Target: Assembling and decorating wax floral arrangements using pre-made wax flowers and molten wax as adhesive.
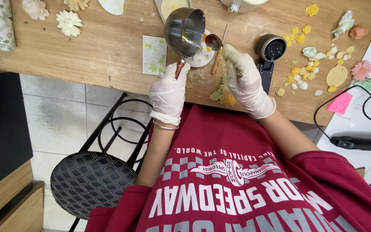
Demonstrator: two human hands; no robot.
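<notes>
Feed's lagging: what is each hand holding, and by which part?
Left hand: pitcher, by its handle. Right hand: spoon; the grip's spot can't be told.

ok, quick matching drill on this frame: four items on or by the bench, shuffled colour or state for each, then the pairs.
Things:
1. metal pouring pot
2. small spoon
3. stool
4. flat heart-shaped piece

Descriptions:
A. pink, on the white surface at far right
B. black, woven seat, on the tiled floor
C. tilted, held by its handle in the left hand
D. wooden handle, just ahead of the right hand

Pairs: 1-C, 2-D, 3-B, 4-A
</notes>
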